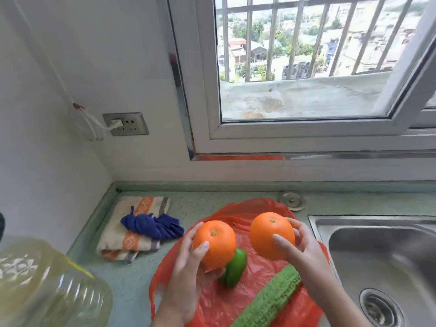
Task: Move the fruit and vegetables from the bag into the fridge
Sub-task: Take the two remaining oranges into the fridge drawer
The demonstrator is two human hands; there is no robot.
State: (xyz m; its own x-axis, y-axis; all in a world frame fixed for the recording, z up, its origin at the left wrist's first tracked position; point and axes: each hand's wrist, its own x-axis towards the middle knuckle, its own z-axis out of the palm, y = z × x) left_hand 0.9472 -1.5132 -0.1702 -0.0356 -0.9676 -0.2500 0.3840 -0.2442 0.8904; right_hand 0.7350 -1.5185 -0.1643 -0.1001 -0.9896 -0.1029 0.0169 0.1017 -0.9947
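A red plastic bag [257, 289] lies spread flat on the green counter. My left hand [188, 272] grips one orange [218, 241] above the bag. My right hand [304, 246] grips a second orange [269, 232] beside it, a little higher. Under the left orange a green bell pepper [234, 267] rests on the bag. A bumpy green bitter gourd [271, 300] lies diagonally across the bag's near right part. The fridge is not in view.
A steel sink [382, 256] with a drain sits right of the bag. A folded striped towel [132, 234] with a blue cloth [153, 226] on it lies to the left. A large clear oil bottle [42, 286] stands at the near left. Wall socket and window behind.
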